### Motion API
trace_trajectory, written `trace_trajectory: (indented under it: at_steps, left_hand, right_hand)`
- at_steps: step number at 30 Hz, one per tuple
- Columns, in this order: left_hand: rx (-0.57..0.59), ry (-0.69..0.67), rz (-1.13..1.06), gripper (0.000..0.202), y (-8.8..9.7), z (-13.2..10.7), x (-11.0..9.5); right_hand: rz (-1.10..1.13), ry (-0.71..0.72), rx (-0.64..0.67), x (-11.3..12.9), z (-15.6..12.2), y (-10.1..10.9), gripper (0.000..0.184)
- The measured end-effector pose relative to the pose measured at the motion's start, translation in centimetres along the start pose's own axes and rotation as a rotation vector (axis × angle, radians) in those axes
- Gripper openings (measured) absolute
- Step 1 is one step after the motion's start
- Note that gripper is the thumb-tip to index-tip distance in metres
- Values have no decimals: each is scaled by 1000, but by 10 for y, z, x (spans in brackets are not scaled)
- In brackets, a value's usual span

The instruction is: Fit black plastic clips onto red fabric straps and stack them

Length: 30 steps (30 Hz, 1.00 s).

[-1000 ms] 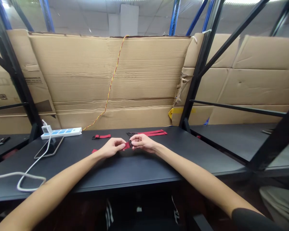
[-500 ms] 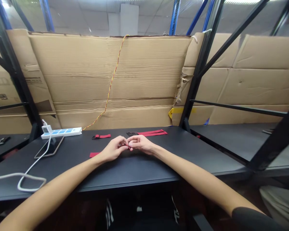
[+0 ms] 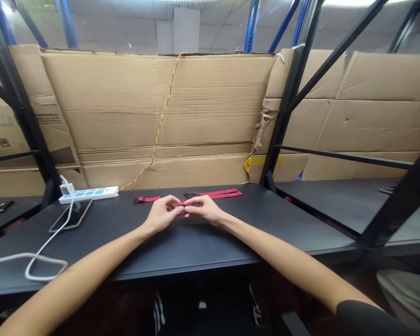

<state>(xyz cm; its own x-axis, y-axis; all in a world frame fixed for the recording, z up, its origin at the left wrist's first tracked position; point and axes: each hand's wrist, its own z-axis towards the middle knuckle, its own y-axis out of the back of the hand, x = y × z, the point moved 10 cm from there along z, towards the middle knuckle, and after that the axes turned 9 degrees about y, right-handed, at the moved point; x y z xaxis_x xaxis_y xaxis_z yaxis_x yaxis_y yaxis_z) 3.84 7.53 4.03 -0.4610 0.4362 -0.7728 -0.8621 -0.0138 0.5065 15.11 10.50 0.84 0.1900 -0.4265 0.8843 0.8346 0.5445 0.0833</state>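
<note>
Both my hands meet over the middle of the black table [image 3: 196,247]. My left hand [image 3: 163,213] and my right hand [image 3: 205,208] pinch a red strap [image 3: 182,212] between their fingertips; only a small piece of it shows between the fingers. Just behind my hands lie long red straps [image 3: 220,193] with a black buckle at their left end. A short red strap [image 3: 146,199] with a black buckle lies behind my left hand.
A white power strip [image 3: 89,193] sits at the back left, its white cable [image 3: 38,254] looping toward the front edge. A phone [image 3: 72,215] lies beside it. Cardboard sheets [image 3: 161,116] wall the back, and black frame posts [image 3: 283,116] stand to the right.
My hands have drawn closer together and slightly away from me. The red strap end that trailed on the table left of my left hand is no longer visible.
</note>
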Motion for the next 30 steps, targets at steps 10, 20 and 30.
trace_trajectory:
  at_steps: [10, 20, 30]
  left_hand:
    - [40, 6, -89, 25, -6, -2, -2]
    - [13, -243, 72, 30, -7, -10, -26]
    - [-57, -218, 151, 33, 1, -7, -26]
  right_hand:
    - [101, -41, 26, -6, -3, -4, 37]
    - [232, -123, -45, -17, -1, 3, 43]
    - [242, -60, -134, -7, 2, 15, 42]
